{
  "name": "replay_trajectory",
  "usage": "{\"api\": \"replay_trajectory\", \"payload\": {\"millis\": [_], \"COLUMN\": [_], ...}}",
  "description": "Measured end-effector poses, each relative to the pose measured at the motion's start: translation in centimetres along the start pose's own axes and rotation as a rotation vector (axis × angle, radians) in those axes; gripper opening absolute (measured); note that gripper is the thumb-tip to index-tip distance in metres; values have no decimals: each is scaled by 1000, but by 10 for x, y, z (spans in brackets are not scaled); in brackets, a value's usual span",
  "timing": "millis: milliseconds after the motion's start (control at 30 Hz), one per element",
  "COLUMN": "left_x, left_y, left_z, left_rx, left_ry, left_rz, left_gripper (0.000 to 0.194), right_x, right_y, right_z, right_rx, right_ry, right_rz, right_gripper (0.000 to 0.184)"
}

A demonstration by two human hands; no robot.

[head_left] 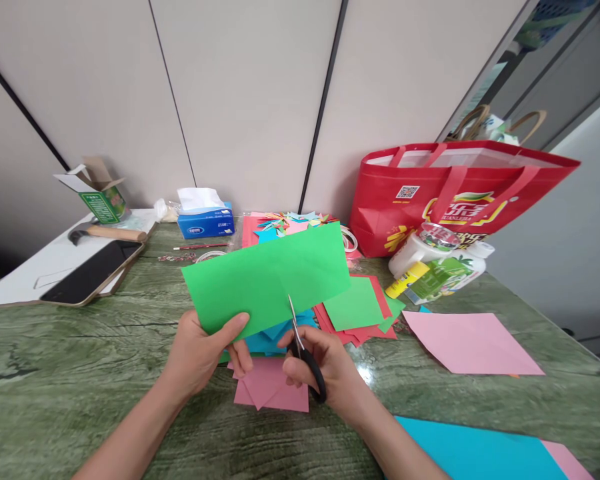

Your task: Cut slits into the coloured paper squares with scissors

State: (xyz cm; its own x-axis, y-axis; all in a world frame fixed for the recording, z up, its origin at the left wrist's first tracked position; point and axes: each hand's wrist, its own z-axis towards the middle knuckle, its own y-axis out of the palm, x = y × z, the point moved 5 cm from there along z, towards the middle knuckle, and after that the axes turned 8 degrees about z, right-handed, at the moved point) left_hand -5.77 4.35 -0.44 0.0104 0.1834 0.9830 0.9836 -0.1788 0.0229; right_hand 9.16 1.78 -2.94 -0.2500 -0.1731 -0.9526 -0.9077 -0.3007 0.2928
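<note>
A wide sheet of green paper (265,277) is held up above the table, its lower left edge pinched between the thumb and fingers of my left hand (205,350). My right hand (325,367) grips black-handled scissors (307,363). Their blades point up and meet the lower edge of the sheet right of its middle, where a cut seems to run into the paper. Pink paper pieces (275,387) lie below my hands. Blue pieces (265,340) are partly hidden behind the sheet and fingers. To the right sit red pieces with a green one (357,305) on top.
Pink (475,343) and blue sheets (475,450) lie at the right. Behind them stand a yellow glue stick (407,280), a white mug (415,252) and a red bag (395,207). A blue tissue box (205,220), phone (95,270) and hammer-like tool (115,233) are at the left.
</note>
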Motion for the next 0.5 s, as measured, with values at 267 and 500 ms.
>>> {"api": "replay_trajectory", "payload": {"millis": [267, 500], "left_x": [-5, -5], "left_y": [1, 1], "left_z": [1, 1], "left_rx": [-54, -53], "left_ry": [-27, -28], "left_rz": [61, 69], "left_gripper": [32, 32], "right_x": [-12, -10], "right_y": [6, 5], "right_z": [-1, -1], "right_rx": [-30, -23], "right_ry": [-44, -34], "right_rz": [74, 62], "right_gripper": [37, 38]}}
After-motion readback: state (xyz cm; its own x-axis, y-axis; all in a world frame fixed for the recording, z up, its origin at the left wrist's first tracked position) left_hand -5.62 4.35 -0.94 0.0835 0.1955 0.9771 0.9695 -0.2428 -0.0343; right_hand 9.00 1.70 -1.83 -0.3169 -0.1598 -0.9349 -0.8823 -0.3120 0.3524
